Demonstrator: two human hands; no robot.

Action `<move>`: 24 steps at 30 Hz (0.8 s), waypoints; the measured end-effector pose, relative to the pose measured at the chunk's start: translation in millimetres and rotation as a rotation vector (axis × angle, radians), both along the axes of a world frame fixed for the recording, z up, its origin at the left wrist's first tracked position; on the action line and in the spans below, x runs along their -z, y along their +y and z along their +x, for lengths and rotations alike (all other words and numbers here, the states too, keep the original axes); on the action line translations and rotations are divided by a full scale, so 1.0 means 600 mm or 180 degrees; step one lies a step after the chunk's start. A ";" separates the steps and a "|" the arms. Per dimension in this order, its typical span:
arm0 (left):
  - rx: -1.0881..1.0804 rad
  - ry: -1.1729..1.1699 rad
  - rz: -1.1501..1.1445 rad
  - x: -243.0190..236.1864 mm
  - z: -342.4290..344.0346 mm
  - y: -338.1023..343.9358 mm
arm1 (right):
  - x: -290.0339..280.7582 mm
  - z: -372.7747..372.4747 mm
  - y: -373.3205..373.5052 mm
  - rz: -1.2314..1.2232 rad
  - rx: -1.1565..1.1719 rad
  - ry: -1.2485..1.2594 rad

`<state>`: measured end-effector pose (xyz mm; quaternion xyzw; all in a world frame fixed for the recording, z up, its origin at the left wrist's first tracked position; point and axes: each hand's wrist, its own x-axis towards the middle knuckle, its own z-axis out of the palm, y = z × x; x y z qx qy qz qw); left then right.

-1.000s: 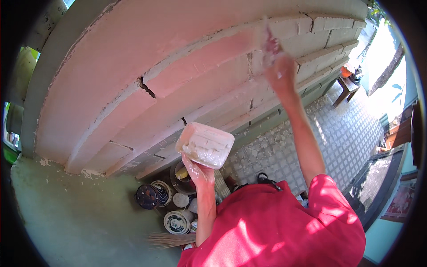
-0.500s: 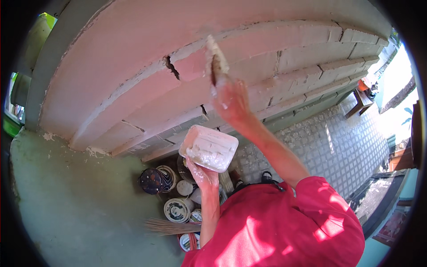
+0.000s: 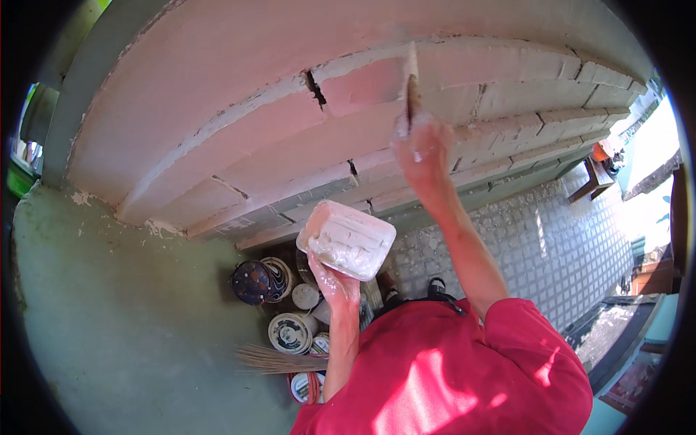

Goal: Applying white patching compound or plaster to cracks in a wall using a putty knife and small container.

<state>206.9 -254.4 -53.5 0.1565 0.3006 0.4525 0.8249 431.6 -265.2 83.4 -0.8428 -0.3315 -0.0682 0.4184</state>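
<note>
My left hand is closed on the lower left side of a white rectangular tub smeared with wet, pale paste. Splashes of the same stuff coat its fingers. Farther up, my right hand grips a thin flat spreading tool, caked in white with a brown part near the fingers. Whether it is a putty knife or a brush, I cannot make out. Its tip meets or nearly meets the wall, along the ledge over a pink block course. A dark crack splits that ledge to the left.
Several paint buckets and a dark round pot stand below on the left, beside a bundle of thin sticks. A green wall closes off the left. Paved floor stretches right toward a wooden stool.
My right hand has moved right along the ledge, and the tool now shows its narrow edge. The tub stays in my left hand, nearly unmoved. The whole view has shifted slightly.
</note>
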 end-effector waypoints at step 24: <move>0.0186 0.0076 0.0081 0.002 -0.029 0.027 | 0.063 -0.117 0.091 0.1216 -0.0627 -0.0863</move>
